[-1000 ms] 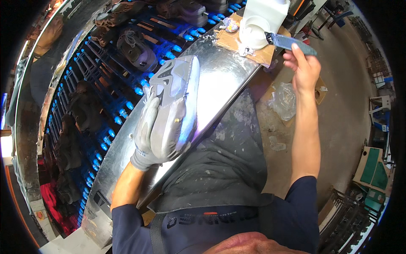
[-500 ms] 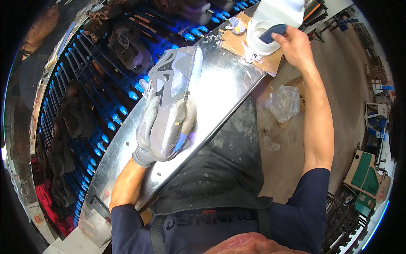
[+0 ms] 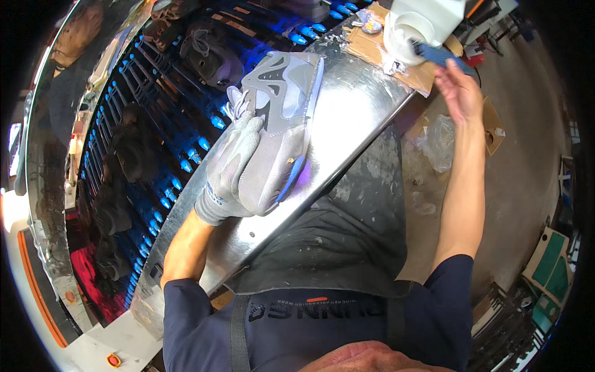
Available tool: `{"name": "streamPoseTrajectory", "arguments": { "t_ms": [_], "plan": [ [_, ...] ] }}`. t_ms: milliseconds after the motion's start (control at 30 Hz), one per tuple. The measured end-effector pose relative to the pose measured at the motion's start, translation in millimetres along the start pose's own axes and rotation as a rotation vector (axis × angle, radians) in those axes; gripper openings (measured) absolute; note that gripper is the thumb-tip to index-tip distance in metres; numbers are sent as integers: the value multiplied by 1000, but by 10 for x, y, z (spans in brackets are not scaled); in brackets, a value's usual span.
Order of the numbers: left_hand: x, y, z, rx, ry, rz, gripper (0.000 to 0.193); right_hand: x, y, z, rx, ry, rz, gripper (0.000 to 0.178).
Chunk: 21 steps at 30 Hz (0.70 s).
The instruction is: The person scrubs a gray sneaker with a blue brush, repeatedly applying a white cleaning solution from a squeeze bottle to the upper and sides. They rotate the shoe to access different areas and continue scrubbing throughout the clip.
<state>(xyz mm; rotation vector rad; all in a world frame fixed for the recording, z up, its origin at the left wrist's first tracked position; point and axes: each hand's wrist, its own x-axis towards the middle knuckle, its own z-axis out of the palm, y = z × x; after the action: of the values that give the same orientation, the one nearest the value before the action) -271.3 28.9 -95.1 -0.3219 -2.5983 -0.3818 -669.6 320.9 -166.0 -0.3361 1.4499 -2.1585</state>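
A grey shoe upper [image 3: 273, 161] lies on its side over the metal bench, its toe toward me and its heel pointing away. My left hand [image 3: 232, 164], in a light grey glove, is closed around the shoe near its laces. A blue patch shows along the edge of the toe. At the far right, my bare right hand [image 3: 460, 93] grips a blue brush [image 3: 441, 56], slightly blurred. Its dark bristle end sits at the mouth of a white pot [image 3: 406, 37], which stands on cardboard.
The metal bench [image 3: 353, 93] slants across the middle. Beyond its left edge runs a rack conveyor with blue-tipped rods [image 3: 203, 144] carrying dark shoes [image 3: 211, 59]. Cardboard [image 3: 421, 75] lies under the pot. A clear plastic bag [image 3: 439, 142] is on the floor at right.
My right hand has drawn back and turned, and the brush has tilted up out of the pot's mouth to its rim. The shoe and left hand have shifted slightly right in view.
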Motion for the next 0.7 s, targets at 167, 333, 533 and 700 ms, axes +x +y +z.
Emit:
{"name": "streamPoseTrajectory", "arguments": {
  "t_ms": [167, 333, 533, 700],
  "plan": [
    [-122, -68, 77, -93, 21, -59, 91, -641, 286, 520, 177, -176, 35, 23],
    [-77, -41, 72, -89, 19, -100, 88, -1647, 490, 1410, 232, -146, -44, 23],
    [50, -41, 2, -62, -44, -58, 86, -1923, 380, 1630, -162, -227, -373, 17],
    [95, -20, -60, -63, -90, -95, 88, -1653, 49, 1572, -223, -206, -186, 15]
  ]
}}
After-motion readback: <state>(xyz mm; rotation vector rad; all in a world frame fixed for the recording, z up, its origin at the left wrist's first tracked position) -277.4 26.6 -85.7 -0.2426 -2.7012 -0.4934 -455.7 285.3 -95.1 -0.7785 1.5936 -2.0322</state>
